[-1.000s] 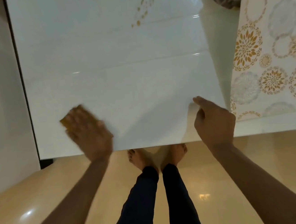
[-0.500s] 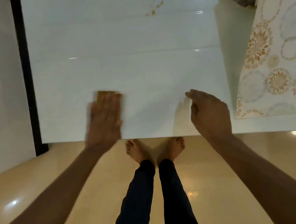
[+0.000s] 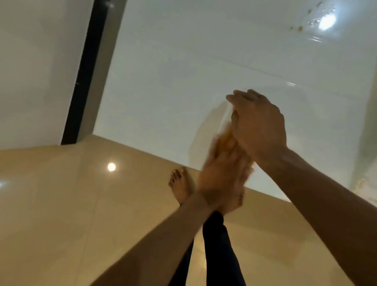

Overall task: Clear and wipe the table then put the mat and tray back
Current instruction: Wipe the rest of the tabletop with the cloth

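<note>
Left hand (image 3: 223, 176) blurred on orange cloth (image 3: 227, 141), right hand (image 3: 258, 124) touching table (image 3: 198, 61).

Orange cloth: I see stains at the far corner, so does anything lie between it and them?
Only the right hand, which sits against the orange cloth on the side toward the stains. Past it the table top shows nothing in the path.

Lighting: warm, moderate indoor light from overhead. Glare: a bright lamp reflection on the glossy white surface (image 3: 198, 61) at upper right; two more on the polished floor (image 3: 51, 213). Shadows: soft grey patch beside the right hand (image 3: 258, 124). Blur: left hand (image 3: 221, 181) heavily motion-smeared; right hand fairly sharp. Distortion: frame tilted, wide-angle stretch of forearms at the lower edge.
</note>
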